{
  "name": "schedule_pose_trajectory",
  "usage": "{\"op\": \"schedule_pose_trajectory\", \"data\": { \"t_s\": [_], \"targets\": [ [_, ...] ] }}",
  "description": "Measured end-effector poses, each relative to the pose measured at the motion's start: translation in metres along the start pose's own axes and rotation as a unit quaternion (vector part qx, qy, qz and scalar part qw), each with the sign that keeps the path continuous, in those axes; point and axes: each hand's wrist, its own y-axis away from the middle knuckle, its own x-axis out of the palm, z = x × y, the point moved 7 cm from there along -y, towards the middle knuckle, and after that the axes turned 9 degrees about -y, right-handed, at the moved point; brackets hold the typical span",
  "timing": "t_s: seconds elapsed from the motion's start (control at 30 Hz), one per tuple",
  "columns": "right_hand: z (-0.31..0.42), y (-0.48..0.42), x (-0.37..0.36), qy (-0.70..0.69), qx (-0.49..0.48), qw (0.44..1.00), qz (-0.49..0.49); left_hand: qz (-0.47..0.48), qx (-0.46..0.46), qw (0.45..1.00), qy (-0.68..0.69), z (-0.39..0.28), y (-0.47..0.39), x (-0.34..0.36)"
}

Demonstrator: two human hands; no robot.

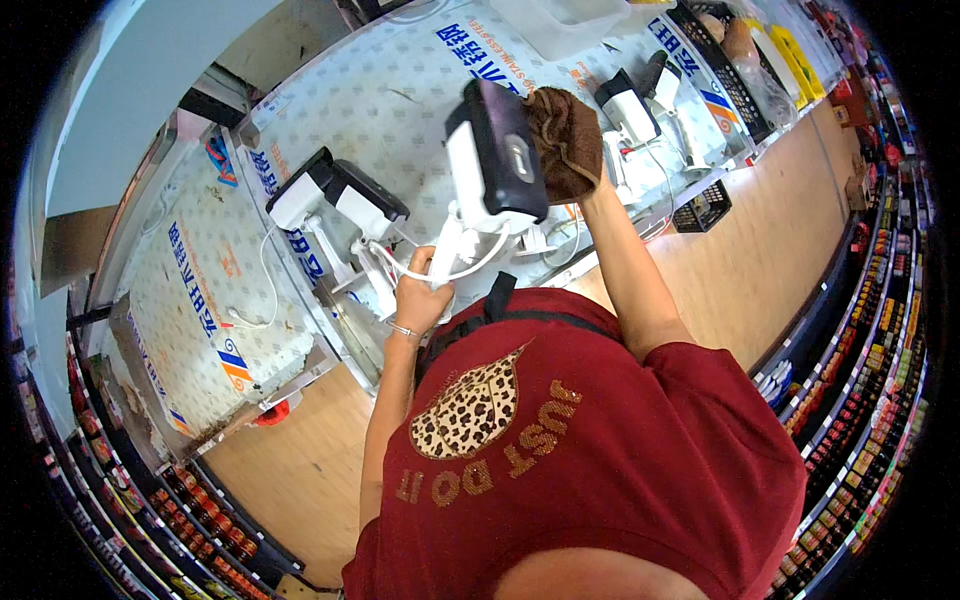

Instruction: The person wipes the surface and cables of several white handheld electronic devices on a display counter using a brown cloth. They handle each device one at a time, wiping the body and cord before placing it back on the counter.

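A white bullet-type security camera (466, 176) with a black top cover is held up over the metal worktop. My left hand (421, 296) grips its white mounting arm (448, 251) low down, near my body. A white cable loops from the camera past that hand. My right hand (595, 191) is mostly hidden behind a bunched brown cloth (562, 142). The cloth lies against the right side of the black cover. Two similar cameras, one at the left (296, 199) and another beside it (367, 206), stand on their brackets. More stand to the right, including a white one (634, 116).
Film printed with writing covers the worktop (390, 112). A translucent plastic bin (559, 30) sits at the back; a black crate (720, 67) holds bagged items at the right. A small black basket (705, 208) is below the edge. Stocked shelves (862, 382) curve along both sides.
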Motion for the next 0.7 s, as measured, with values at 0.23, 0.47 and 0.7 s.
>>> {"op": "schedule_pose_trajectory", "data": {
  "t_s": [0.23,0.47,0.7],
  "targets": [
    [0.058,0.028,0.119,0.715,-0.13,0.677,0.117,-0.002,-0.025,1.0,0.014,-0.01,-0.01,-0.018],
    [0.004,0.035,0.152,0.579,-0.086,0.793,0.165,-0.055,0.033,0.994,-0.089,-0.02,0.001,-0.025],
    [0.006,-0.037,0.11,0.451,-0.021,0.889,0.072,0.044,0.016,0.997,0.059,-0.025,0.019,-0.023]
  ]
}}
